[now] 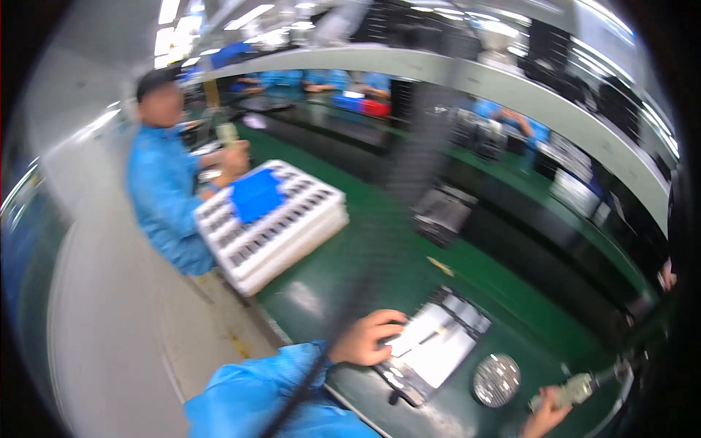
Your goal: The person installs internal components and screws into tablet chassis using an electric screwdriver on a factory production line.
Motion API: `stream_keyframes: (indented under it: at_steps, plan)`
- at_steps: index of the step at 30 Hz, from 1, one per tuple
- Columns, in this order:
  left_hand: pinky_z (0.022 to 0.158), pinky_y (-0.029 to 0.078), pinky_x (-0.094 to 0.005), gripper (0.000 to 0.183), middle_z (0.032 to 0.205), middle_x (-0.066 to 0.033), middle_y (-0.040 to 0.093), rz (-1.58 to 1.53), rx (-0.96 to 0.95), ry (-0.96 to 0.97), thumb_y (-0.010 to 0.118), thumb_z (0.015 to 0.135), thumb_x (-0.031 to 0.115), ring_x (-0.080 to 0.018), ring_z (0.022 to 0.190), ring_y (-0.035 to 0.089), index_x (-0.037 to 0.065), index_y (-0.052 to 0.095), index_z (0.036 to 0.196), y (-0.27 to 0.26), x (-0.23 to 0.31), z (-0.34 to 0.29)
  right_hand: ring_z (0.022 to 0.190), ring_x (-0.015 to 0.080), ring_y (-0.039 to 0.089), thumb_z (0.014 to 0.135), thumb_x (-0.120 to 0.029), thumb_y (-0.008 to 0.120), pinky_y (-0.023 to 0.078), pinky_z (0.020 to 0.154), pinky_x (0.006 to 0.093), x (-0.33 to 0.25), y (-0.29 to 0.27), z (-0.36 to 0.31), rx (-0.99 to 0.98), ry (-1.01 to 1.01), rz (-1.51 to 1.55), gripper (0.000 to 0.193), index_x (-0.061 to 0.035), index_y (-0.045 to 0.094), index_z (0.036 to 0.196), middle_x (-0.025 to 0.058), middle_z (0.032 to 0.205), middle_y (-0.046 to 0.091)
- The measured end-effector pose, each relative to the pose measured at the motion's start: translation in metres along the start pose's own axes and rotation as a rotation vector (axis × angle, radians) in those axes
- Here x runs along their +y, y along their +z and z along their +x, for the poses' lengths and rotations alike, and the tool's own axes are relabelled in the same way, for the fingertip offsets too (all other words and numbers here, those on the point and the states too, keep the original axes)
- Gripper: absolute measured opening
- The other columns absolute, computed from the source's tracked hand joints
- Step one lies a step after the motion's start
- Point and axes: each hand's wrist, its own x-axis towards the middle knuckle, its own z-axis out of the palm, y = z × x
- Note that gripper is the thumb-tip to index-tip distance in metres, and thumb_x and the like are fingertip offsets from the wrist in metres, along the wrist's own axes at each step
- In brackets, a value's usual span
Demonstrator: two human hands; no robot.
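My left hand (369,337) rests at the left edge of a dark fixture (409,387), fingers bent but apart, with no object visible in them. On that fixture lies a flat white panel (436,349) with a thin dark strip across it. Farther right, my right hand (546,417) is wrapped round a pale green electric screwdriver (573,392), partly cut off by the lower edge. Between the panel and the screwdriver sits a round dish (496,379) of small shiny pieces, too blurred to name.
A stack of white slotted foam trays (307,237) with a blue sheet (255,195) stands on the green bench (343,270) to the left. Beyond it a co-worker (164,182) in blue holds a tool. A dark post (431,139) rises behind, near a black tray (444,212).
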Motion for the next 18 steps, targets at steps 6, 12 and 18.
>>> stream_keyframes:
  at_steps: [6, 12, 18]
  plan:
    - [0.094, 0.042, -0.0416, 0.039, 0.120, -0.0243, 0.053, 0.223, -0.104, -0.027, 0.064, 0.069, 0.012, -0.0362, 0.111, 0.052, 0.000, 0.062, 0.107, -0.024, -0.004, -0.010, 0.110, 0.0345, 0.051, 0.067, -0.012, 0.070, 0.042, 0.094, 0.0393, -0.074, 0.077, -0.020, 0.020, -0.182, -0.422, 0.065, 0.0011, 0.043, 0.125, 0.0208, 0.121, 0.048]
    - [0.098, 0.038, -0.0431, 0.037, 0.119, -0.0222, 0.055, 0.397, -0.066, -0.197, 0.060, 0.085, 0.019, -0.0385, 0.109, 0.050, -0.003, 0.059, 0.113, -0.012, -0.002, 0.047, 0.131, 0.0366, 0.033, 0.078, -0.017, 0.065, 0.027, 0.107, 0.0408, -0.111, 0.037, -0.117, -0.251, -0.178, -0.159, 0.075, 0.0052, 0.027, 0.139, 0.0242, 0.141, 0.032]
    - [0.094, 0.043, -0.0388, 0.029, 0.110, -0.0194, 0.061, 0.574, 0.011, -0.357, 0.059, 0.086, 0.018, -0.0341, 0.102, 0.057, 0.000, 0.063, 0.108, -0.011, -0.032, 0.056, 0.113, 0.0346, 0.053, 0.083, -0.020, 0.062, 0.038, 0.100, 0.0422, -0.137, -0.073, -0.085, -0.989, 0.341, 0.403, 0.060, 0.0065, 0.039, 0.132, 0.0235, 0.119, 0.056]
